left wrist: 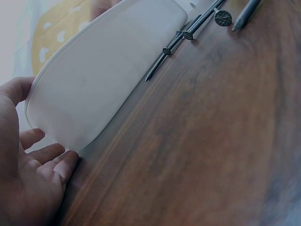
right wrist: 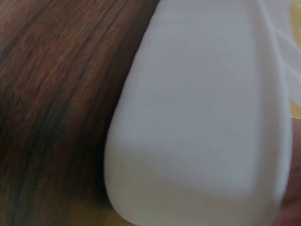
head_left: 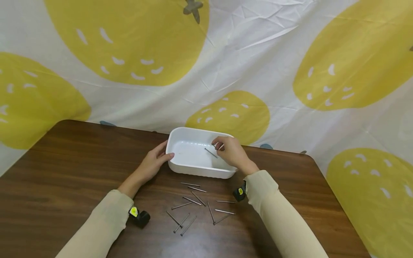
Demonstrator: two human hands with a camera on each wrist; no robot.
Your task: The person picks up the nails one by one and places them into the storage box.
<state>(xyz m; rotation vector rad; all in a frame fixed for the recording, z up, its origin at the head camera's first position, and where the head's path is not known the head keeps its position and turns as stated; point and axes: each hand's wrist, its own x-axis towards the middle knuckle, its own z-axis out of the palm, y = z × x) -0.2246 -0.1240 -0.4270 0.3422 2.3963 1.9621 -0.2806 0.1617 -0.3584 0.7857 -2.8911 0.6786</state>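
Observation:
A white rectangular plastic tub (head_left: 200, 171) stands on the table near its far edge. My left hand (head_left: 151, 163) holds its left end, thumb over the rim and the other fingers along the outer wall, as the left wrist view of the tub (left wrist: 103, 75) also shows. Over the right part of the tub, my right hand (head_left: 231, 151) pinches a metal nail (head_left: 214, 146) between thumb and fingertips. One nail (head_left: 211, 152) lies on the tub's floor below those fingers. In the right wrist view the tub's wall (right wrist: 197, 108) hides most of the hand.
Several loose nails (head_left: 224, 211) are scattered on the brown wooden table (head_left: 80, 161) in front of the tub, between my forearms. Some nails (left wrist: 162, 57) lie close along the tub's front wall. A white cloth with yellow fruit prints (head_left: 277, 71) hangs behind the table.

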